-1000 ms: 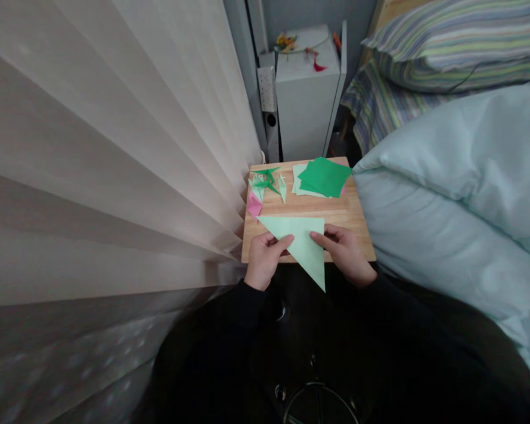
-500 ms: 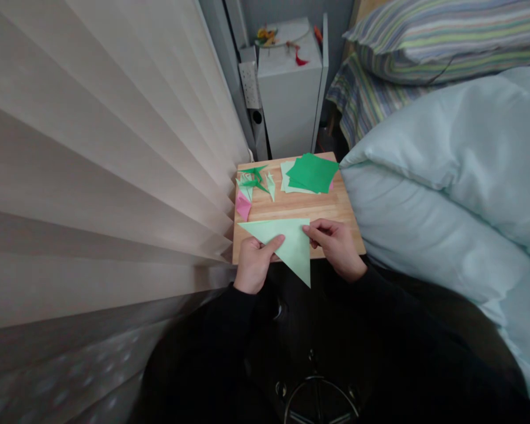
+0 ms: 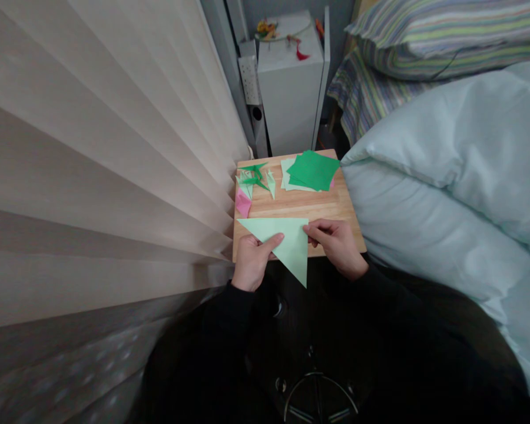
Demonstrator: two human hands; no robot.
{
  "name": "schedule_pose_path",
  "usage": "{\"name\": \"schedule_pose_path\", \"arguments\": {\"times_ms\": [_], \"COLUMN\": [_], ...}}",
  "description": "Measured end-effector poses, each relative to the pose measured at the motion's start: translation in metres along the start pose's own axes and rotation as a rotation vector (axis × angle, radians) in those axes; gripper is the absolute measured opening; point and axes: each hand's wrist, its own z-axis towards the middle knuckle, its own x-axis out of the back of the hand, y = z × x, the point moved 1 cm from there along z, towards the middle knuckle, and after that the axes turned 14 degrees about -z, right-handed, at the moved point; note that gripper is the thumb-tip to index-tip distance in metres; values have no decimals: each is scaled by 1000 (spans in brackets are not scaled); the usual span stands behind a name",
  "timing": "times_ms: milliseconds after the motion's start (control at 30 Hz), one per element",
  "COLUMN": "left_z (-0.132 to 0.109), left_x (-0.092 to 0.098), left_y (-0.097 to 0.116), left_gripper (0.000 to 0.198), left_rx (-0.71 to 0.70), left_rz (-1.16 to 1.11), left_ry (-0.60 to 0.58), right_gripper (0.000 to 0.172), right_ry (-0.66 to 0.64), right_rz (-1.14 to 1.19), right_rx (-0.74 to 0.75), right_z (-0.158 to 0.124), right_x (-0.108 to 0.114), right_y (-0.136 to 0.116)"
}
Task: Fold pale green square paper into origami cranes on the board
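Observation:
A pale green sheet of origami paper [image 3: 291, 244], folded into a triangle, is held over the near edge of a small wooden table [image 3: 291, 206]. My left hand [image 3: 254, 259] pinches its slanted long side, thumb on top and fingers hidden beneath. At the right side, close to the upper right corner, my right hand [image 3: 335, 244] grips the paper between thumb and fingers. One sharp corner points left, another hangs down past the table edge.
Folded green paper pieces [image 3: 254, 175] and a pink folded piece [image 3: 242, 203] lie at the table's back left. Green paper sheets [image 3: 314, 171] are stacked back right. A pleated curtain [image 3: 159, 147] borders the left, a pale blue quilt [image 3: 424, 165] the right. Behind stands a white cabinet [image 3: 289, 106].
The triangle's lower corner has shifted slightly left. Both hands keep their grip on the paper, and the camera view has moved a little.

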Motion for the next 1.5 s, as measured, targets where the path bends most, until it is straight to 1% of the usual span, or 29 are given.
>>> {"name": "schedule_pose_path", "arguments": {"times_ms": [167, 367, 500, 567, 600, 633, 667, 700, 733, 767, 833, 900, 933, 1000, 1067, 1233, 1300, 1400, 1433, 1500], "left_z": [1, 1, 8, 16, 21, 25, 28, 30, 32, 33, 33, 33, 34, 36, 38, 39, 39, 38, 38, 37], "left_x": [2, 4, 8, 12, 14, 16, 17, 18, 18, 17, 15, 15, 16, 19, 23, 26, 25, 23, 23, 20], "left_y": [0, 1, -6, -12, -16, -18, -21, -25, -30, -36, -50, -65, -72, -83, -90, -94, -93, -92, -91, -89], "left_gripper": [42, 41, 43, 42, 39, 34, 31, 31, 30, 28, 32, 39, 42, 48, 53, 57, 56, 55, 55, 59], "left_rx": [7, 12, 46, 20, -54, -201, -359, -486, -572, -604, -612, -587, -565, -531, -514, -516, -520, -517, -508, -475], "left_rz": [14, 39, 56, 88, 119, 184, 301, 460, 629, 799, 1068, 1255, 1339, 1468, 1545, 1612, 1628, 1652, 1662, 1687], "left_ry": [17, -12, -11, 1, 20, 61, 112, 150, 160, 101, -70, -196, -228, -257, -259, -250, -249, -268, -278, -297], "right_gripper": [35, 40, 43, 41, 40, 40, 41, 43, 43, 44, 45, 43, 41, 36, 31, 17, 18, 23, 25, 28], "right_ry": [-26, -61, -106, -93, -69, -36, -8, 17, 31, 42, 58, 69, 73, 80, 95, 145, 159, 184, 181, 131], "right_rz": [-21, -34, -110, -166, -205, -254, -318, -386, -414, -432, -475, -531, -564, -638, -716, -862, -897, -966, -994, -1074], "right_rx": [16, 32, 26, 26, 18, 0, -19, -30, -33, -36, -54, -73, -83, -102, -124, -181, -199, -248, -264, -286], "right_z": [0, -1, 3, 11, 16, 22, 28, 35, 40, 45, 53, 58, 60, 62, 64, 62, 60, 59, 59, 64], "right_x": [1, 1, -1, -2, -2, -2, -2, -1, -1, -1, -2, -4, -5, -8, -10, -8, -3, 6, 9, 14], "right_y": [-1, -2, 8, 18, 24, 30, 37, 44, 50, 55, 66, 74, 77, 82, 84, 82, 81, 79, 78, 74]}}
